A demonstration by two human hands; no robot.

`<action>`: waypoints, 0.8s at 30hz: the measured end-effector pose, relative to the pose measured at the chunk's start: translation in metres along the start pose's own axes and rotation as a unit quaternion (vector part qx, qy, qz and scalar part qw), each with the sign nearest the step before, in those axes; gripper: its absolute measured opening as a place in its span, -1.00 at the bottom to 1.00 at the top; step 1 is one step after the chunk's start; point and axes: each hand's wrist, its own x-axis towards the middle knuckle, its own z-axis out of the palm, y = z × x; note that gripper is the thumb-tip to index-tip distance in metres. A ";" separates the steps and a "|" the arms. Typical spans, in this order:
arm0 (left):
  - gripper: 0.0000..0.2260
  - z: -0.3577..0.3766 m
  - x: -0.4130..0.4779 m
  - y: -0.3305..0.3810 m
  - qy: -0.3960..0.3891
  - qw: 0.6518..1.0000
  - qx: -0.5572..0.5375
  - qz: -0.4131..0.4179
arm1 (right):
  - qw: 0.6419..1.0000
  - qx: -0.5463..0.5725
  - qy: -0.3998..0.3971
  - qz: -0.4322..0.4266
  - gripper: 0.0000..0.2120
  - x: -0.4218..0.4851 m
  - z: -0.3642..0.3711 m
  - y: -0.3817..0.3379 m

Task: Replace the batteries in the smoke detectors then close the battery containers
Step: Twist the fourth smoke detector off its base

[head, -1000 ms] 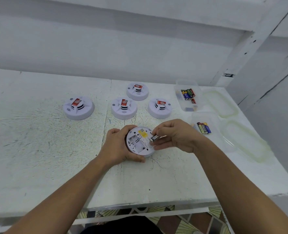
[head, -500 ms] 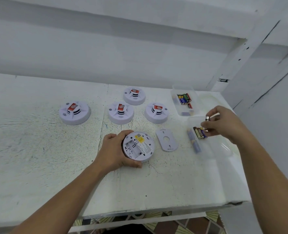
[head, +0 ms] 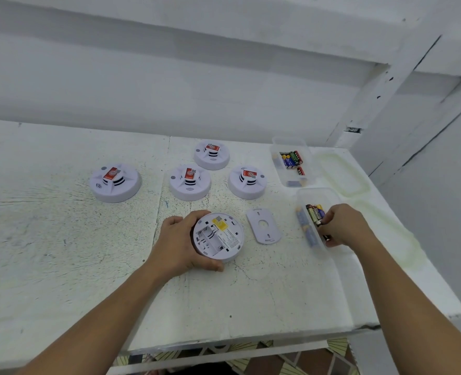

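Status: one smoke detector (head: 218, 236) lies face down at centre frame. Its battery bay is open and shows no cells, and its cover plate (head: 263, 226) lies on the bench (head: 61, 253) just to its right. The left hand (head: 180, 244) has its grip closed around the detector's rim, steadying it.

The right hand (head: 343, 228) reaches into the near clear box (head: 318, 190) at right, fingers curled against the batteries (head: 314, 213). Whether its grip has taken a cell cannot be told.

Remaining, by judgement: load cells, refit the cover, then service the four face-up detectors (head: 190, 182) at upper centre.

A second box (head: 289, 140) of cells and two lids (head: 343, 171) sit at right. The bench is white, speckled and cracked, and stands against white walls.
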 end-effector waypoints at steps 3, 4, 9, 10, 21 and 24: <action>-0.06 0.001 0.000 -0.001 0.002 1.000 -0.001 0.003 | 1.000 -0.018 0.002 0.006 -0.77 0.004 0.004 0.001; -0.06 0.001 0.000 -0.001 0.003 1.000 -0.001 0.003 | 1.000 -0.017 0.000 0.006 -0.76 0.005 0.004 0.001; -0.06 0.001 0.000 -0.003 -0.003 1.000 -0.001 0.007 | 1.000 0.008 -0.003 -0.002 -0.82 0.005 0.004 0.000; -0.06 0.002 0.001 -0.003 -0.002 1.000 0.000 0.004 | 1.000 0.012 -0.001 -0.002 -0.84 0.004 0.004 0.000; -0.08 0.002 0.000 0.002 0.014 1.000 0.008 0.001 | 0.995 0.097 0.014 0.009 -0.94 0.004 -0.015 -0.011; -0.09 0.003 0.000 0.005 0.025 1.000 0.011 0.007 | 0.992 0.117 0.054 -0.014 -0.94 0.010 -0.030 -0.019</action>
